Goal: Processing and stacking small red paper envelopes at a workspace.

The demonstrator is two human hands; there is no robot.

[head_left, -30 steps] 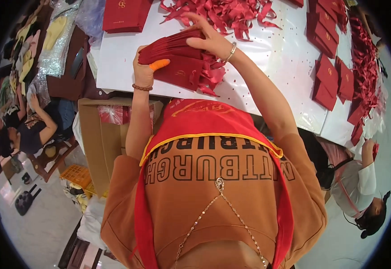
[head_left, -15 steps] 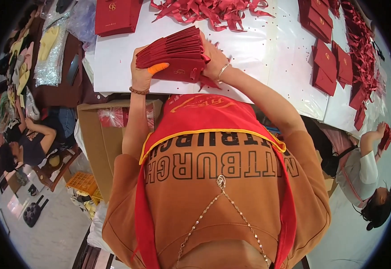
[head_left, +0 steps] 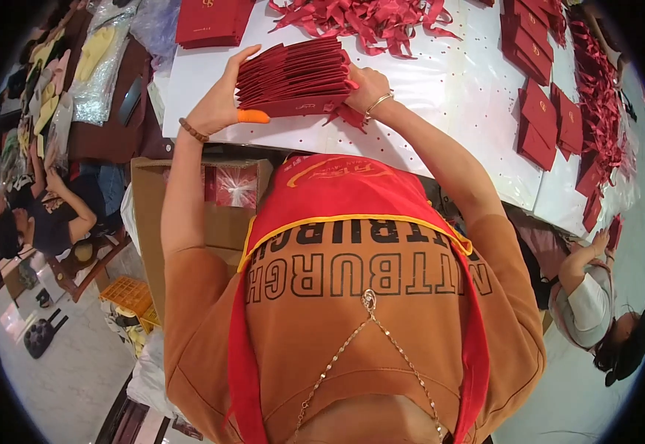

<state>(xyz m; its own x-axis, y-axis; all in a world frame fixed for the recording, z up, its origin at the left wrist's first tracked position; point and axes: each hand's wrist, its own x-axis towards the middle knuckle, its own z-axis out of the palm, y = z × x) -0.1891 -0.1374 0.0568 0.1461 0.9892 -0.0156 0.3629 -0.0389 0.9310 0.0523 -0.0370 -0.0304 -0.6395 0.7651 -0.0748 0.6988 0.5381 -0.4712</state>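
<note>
A thick stack of flat red paper gift bags (head_left: pixel 293 78) is between my hands above the white table, its layered edges fanned toward the far side. My left hand (head_left: pixel 215 100) cups its left end, fingers spread along the far side and the thumb, in an orange finger cover, against the near lower edge. At the right end my right hand (head_left: pixel 370 89) is closed on the stack; its fingertips are partly hidden behind the bags. Red ribbon ends (head_left: pixel 348 115) hang below the stack beside the right hand.
Loose red ribbons (head_left: pixel 370 22) lie heaped at the table's far side. More red bags are stacked at far left (head_left: pixel 211 22) and right (head_left: pixel 537 122). An open cardboard box (head_left: pixel 145 196) stands below the table's left edge. Another person (head_left: pixel 589 296) works at right.
My left hand has loosened and shifted left, its fingers now spread wider. The stack has tipped, so its layered edges show more and its front face less. The right hand stays on its end.
</note>
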